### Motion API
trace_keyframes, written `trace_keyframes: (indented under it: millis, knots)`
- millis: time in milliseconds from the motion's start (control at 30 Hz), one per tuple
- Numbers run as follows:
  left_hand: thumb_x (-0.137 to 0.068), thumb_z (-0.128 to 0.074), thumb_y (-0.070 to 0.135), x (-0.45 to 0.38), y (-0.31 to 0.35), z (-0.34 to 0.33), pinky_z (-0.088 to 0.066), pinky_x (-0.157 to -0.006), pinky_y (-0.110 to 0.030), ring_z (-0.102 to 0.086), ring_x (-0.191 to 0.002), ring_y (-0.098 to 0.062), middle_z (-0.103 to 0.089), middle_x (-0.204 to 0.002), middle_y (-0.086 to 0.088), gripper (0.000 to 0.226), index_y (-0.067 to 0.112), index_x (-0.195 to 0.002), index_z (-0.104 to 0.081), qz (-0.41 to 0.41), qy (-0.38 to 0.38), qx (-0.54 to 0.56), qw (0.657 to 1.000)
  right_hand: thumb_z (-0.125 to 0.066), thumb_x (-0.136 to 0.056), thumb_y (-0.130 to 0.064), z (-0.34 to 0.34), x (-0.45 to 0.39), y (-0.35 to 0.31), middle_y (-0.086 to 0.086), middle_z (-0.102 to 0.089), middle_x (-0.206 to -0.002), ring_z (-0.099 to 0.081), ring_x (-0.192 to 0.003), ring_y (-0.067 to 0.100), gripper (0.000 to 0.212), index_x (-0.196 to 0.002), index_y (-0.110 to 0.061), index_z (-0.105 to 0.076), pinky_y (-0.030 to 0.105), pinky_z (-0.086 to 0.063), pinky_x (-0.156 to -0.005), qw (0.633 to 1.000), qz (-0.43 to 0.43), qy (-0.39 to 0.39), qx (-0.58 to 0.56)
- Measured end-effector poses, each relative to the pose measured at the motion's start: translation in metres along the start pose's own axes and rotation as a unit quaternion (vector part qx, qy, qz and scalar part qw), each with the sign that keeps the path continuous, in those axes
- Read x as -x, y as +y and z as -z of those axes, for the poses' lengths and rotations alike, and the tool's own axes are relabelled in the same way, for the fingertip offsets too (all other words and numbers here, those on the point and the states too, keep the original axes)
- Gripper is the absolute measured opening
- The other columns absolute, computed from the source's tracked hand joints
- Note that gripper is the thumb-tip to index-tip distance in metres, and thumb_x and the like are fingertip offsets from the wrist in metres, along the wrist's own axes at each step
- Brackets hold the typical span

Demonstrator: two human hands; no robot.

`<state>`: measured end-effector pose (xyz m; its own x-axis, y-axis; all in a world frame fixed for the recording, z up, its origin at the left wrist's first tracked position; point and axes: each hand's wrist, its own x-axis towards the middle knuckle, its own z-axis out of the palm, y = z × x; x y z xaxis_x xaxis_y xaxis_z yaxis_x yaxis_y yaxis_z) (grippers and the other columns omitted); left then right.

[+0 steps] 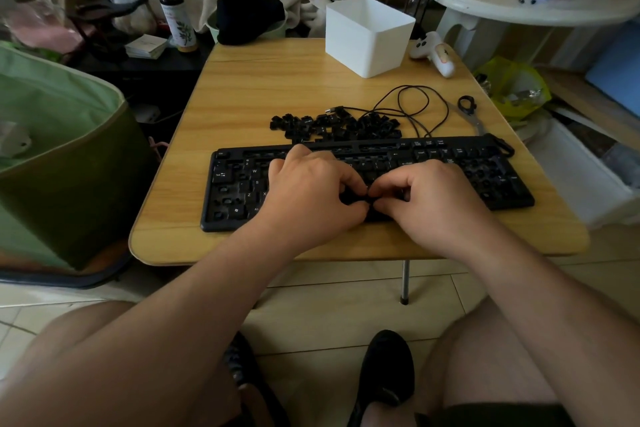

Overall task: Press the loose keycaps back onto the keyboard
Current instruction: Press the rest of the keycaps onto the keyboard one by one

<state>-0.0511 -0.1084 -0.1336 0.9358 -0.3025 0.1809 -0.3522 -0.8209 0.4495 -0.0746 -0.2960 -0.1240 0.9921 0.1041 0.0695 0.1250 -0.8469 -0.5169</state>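
Observation:
A black keyboard [235,184] lies across the wooden table [277,90], with many key sockets bare and some keys in place. Behind it sits a heap of several loose black keycaps [332,126]. My left hand [311,194] and my right hand [433,201] are over the keyboard's middle, fingers curled, fingertips meeting at a small black keycap [370,199]. Both hands seem to pinch it just above the lower rows. The keys under my hands are hidden.
The keyboard's cable [412,107] loops behind the heap. A white box [369,35] stands at the back, a white controller [433,52] at the back right, and a keycap puller [467,107] near the right edge. A green bag [62,149] stands to the left.

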Motion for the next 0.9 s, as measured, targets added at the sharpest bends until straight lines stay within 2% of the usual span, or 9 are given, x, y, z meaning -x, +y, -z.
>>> trace_keyframes:
  millis: [133,200,233,300,400,567,700,833,900]
  knots:
    - [-0.084,-0.069,0.057,-0.001,0.000,0.000,-0.033,-0.096,-0.040,-0.040,-0.115,-0.015,-0.046,-0.084,0.024,0.024,0.050,-0.106,-0.072,-0.003,-0.004,-0.013,1.000,-0.075,-0.093,-0.027,-0.001,0.001,0.001,-0.017,-0.074,-0.101,-0.060,-0.085,-0.004,0.019,-0.109,-0.038,-0.080,0.006,-0.040,-0.075,1.000,0.022,0.004,0.012]
    - [-0.084,-0.069,0.058,-0.001,0.000,0.000,-0.030,-0.094,-0.039,-0.040,-0.114,-0.014,-0.046,-0.084,0.024,0.023,0.050,-0.105,-0.073,-0.005,-0.001,-0.019,1.000,-0.075,-0.092,-0.023,-0.003,0.001,0.001,-0.012,-0.074,-0.101,-0.064,-0.092,0.005,0.020,-0.108,-0.033,-0.081,0.022,-0.052,-0.085,0.998,0.058,0.019,0.026]
    - [-0.084,-0.069,0.058,-0.001,0.000,0.000,-0.029,-0.092,-0.038,-0.039,-0.114,-0.014,-0.046,-0.083,0.024,0.022,0.050,-0.105,-0.072,-0.006,0.001,-0.022,1.000,-0.075,-0.092,-0.021,-0.004,0.001,0.002,-0.010,-0.073,-0.099,-0.065,-0.093,0.009,0.019,-0.108,-0.031,-0.081,0.031,-0.055,-0.087,0.996,0.075,0.025,0.035]
    - [-0.084,-0.069,0.058,0.000,0.000,0.000,-0.027,-0.091,-0.037,-0.040,-0.113,-0.014,-0.046,-0.083,0.024,0.021,0.051,-0.103,-0.073,-0.009,0.008,-0.024,1.000,-0.075,-0.092,-0.021,-0.005,0.001,0.004,-0.008,-0.072,-0.098,-0.065,-0.093,0.012,0.019,-0.108,-0.029,-0.082,0.038,-0.056,-0.088,0.994,0.099,0.026,0.049]
    - [-0.084,-0.069,0.059,0.001,0.000,0.001,-0.025,-0.089,-0.037,-0.041,-0.113,-0.013,-0.051,-0.084,0.022,0.020,0.050,-0.101,-0.075,-0.023,0.025,-0.043,0.998,-0.077,-0.091,-0.022,-0.007,0.001,0.007,-0.010,-0.069,-0.098,-0.064,-0.092,0.010,0.021,-0.110,-0.029,-0.081,0.036,-0.056,-0.086,0.993,0.107,0.022,0.048]
    - [-0.083,-0.070,0.058,0.002,0.002,0.001,-0.024,-0.088,-0.037,-0.039,-0.110,-0.012,-0.053,-0.084,0.021,0.017,0.049,-0.097,-0.075,0.001,0.017,-0.030,0.999,-0.080,-0.088,-0.019,-0.011,0.000,0.008,-0.017,-0.070,-0.094,-0.064,-0.090,0.003,0.019,-0.104,-0.030,-0.082,0.021,-0.053,-0.083,0.998,0.056,0.038,-0.010]
    - [-0.084,-0.069,0.054,0.000,0.005,0.001,-0.026,-0.088,-0.039,-0.040,-0.109,-0.016,-0.055,-0.087,0.019,0.013,0.046,-0.094,-0.071,0.030,-0.009,-0.017,0.999,-0.080,-0.087,-0.019,-0.012,-0.002,0.005,-0.019,-0.065,-0.088,-0.061,-0.085,-0.001,0.016,-0.098,-0.031,-0.082,0.009,-0.041,-0.072,0.999,0.025,0.032,-0.019]
    - [-0.087,-0.064,0.046,-0.003,0.009,-0.001,-0.027,-0.087,-0.041,-0.042,-0.110,-0.020,-0.054,-0.083,0.015,0.006,0.041,-0.086,-0.067,0.040,-0.031,-0.032,0.998,-0.074,-0.089,-0.021,-0.009,-0.004,0.000,-0.018,-0.069,-0.079,-0.062,-0.074,-0.002,0.017,-0.092,-0.036,-0.081,0.008,-0.043,-0.058,0.999,0.000,-0.009,-0.031]
    - [-0.086,-0.063,0.043,-0.002,0.010,-0.003,-0.028,-0.087,-0.040,-0.042,-0.110,-0.021,-0.052,-0.083,0.015,0.006,0.039,-0.085,-0.067,0.029,-0.021,-0.037,0.999,-0.071,-0.089,-0.021,-0.010,-0.004,0.000,-0.013,-0.071,-0.075,-0.064,-0.069,0.002,0.016,-0.089,-0.035,-0.081,0.018,-0.049,-0.055,0.999,0.006,-0.009,-0.032]
